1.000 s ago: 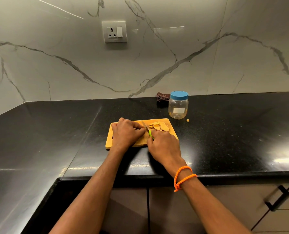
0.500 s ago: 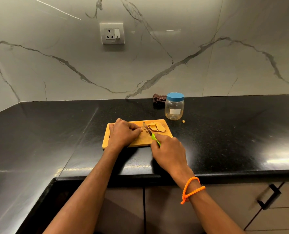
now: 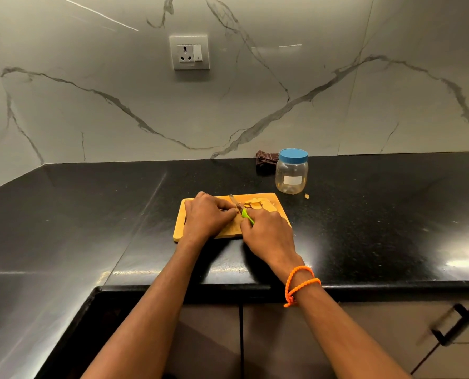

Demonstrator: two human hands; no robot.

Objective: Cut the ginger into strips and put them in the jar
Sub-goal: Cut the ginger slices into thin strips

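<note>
My left hand [image 3: 207,214] lies knuckles-up on the rectangular wooden cutting board [image 3: 180,228], its fingers curled down and pressing something against the wood that I cannot see beneath them. My right hand [image 3: 268,232] grips the green-handled knife [image 3: 241,210], fingers wrapped round the handle so only a sliver of green shows; the short steel blade points away from me, between my two hands. Just beyond the blade, on the far right part of the board, lies a small heap of pale ginger slices [image 3: 255,205], partly hidden by my right knuckles.

Past the board's far right corner stands the clear plastic jar [image 3: 291,176] with its blue screw lid [image 3: 293,155] on. It carries a blank white label; no writing is readable. A tiny ginger scrap [image 3: 307,196] sits on the glossy black stone countertop [image 3: 91,214] beside the jar's base. Behind the jar, against the white grey-veined marble wall [image 3: 91,119], lies a crumpled dark checked cloth [image 3: 266,159]. A white socket with a switch [image 3: 189,52] is set in the wall above. An orange beaded bracelet [image 3: 300,284] circles my right wrist. Below the counter edge are cabinet doors, one with a black handle [image 3: 453,328].
</note>
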